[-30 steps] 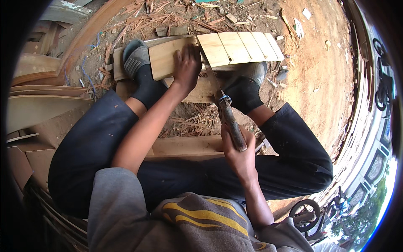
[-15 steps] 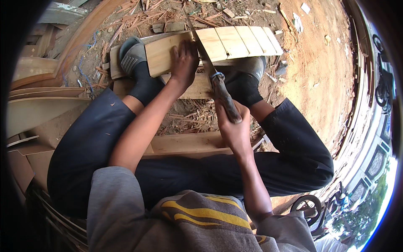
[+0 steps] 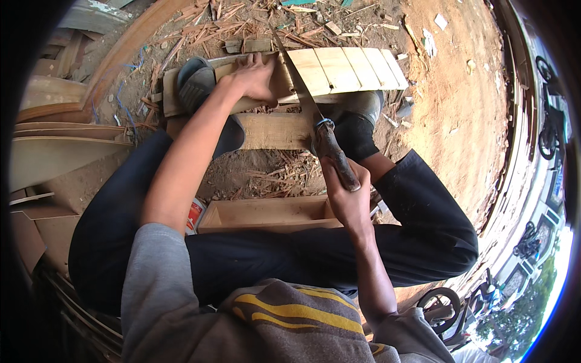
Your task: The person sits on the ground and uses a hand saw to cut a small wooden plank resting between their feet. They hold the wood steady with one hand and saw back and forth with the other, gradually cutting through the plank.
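A hand saw slants across a pale wooden board that has several crosswise cuts. My right hand is closed around the saw's dark, worn handle. To the left of the blade, my left hand grips the board's end section, fingers over its far side and thumb toward the near side. That section looks tilted; my hand hides much of it. Under the board lie other wooden planks. My sandalled right foot is by the board's near edge, and my left sandal rests on the planks.
A shallow wooden box sits between my legs, with a flat timber piece beyond it. Wood splinters litter the dirt ground. Curved wood panels lie at the left. Bicycle wheels appear at the lower right.
My left hand has turned and shifted left, and the board section under it has tilted. The saw and my right hand have moved slightly nearer and to the right. My left foot has shifted.
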Available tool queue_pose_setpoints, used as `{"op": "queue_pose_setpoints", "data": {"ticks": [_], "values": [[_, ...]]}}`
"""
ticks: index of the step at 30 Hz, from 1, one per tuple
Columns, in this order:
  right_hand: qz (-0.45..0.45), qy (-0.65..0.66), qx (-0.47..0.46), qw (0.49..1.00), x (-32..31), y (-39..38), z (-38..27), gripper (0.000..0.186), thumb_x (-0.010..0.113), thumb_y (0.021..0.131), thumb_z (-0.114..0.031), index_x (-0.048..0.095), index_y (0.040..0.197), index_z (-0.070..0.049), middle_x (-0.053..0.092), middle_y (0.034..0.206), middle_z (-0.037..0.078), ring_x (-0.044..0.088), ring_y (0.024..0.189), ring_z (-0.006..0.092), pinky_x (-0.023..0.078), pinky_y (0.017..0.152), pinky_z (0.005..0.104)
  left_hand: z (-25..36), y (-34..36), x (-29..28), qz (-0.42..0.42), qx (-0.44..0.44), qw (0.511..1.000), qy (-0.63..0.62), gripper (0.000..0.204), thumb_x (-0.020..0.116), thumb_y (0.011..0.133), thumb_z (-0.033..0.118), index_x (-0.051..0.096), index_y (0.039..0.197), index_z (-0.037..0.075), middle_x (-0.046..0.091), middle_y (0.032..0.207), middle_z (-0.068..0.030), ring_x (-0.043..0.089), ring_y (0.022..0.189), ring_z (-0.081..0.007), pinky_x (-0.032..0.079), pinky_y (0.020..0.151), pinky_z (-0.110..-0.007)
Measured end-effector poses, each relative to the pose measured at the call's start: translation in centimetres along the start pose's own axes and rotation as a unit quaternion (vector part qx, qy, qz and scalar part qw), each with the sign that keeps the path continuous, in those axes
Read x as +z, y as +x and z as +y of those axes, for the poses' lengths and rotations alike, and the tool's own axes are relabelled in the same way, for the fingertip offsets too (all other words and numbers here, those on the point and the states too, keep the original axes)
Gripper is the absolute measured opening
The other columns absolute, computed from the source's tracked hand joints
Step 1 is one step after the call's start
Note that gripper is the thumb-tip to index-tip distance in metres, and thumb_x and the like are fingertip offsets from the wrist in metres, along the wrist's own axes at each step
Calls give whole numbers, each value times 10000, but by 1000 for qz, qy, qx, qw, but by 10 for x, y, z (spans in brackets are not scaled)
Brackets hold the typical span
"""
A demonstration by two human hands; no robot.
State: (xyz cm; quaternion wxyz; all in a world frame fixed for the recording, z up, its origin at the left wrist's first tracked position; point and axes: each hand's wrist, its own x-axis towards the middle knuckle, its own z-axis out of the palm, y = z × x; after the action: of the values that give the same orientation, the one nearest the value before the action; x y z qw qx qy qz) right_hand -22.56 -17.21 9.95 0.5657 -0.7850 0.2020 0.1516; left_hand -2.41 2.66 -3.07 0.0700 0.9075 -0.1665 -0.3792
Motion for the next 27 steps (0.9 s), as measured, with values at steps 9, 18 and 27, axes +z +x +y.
{"op": "queue_pose_setpoints", "data": {"ticks": [9, 18, 27], "values": [[4, 23, -6, 1000, -9, -16, -25, 177, 589, 930, -112, 594, 826, 32, 460, 639, -41, 390, 595, 29, 328, 511, 246, -6, -27, -10, 143, 75, 986, 29, 1240, 794, 555, 436, 110, 1527, 82, 161, 1467, -428, 105, 1397, -564, 52, 1144, -653], [42, 61, 3, 997, -5, -33, -17, 203, 617, 936, -175, 610, 832, -1, 519, 624, -38, 434, 518, 21, 319, 458, 198, -26, -47, -26, 219, 180, 956, 74, 1020, 806, 550, 354, 278, 1405, 183, 378, 1339, -195, 291, 1324, -423, 259, 1093, -541], [14, 114, 76, 991, 8, -26, -21, 216, 608, 939, -150, 607, 819, 29, 506, 639, -27, 417, 587, 33, 332, 504, 242, -21, -44, 4, 211, 141, 965, 65, 1140, 793, 568, 522, 229, 1448, 68, 320, 1395, -263, 252, 1368, -432, 169, 1143, -547]]}}
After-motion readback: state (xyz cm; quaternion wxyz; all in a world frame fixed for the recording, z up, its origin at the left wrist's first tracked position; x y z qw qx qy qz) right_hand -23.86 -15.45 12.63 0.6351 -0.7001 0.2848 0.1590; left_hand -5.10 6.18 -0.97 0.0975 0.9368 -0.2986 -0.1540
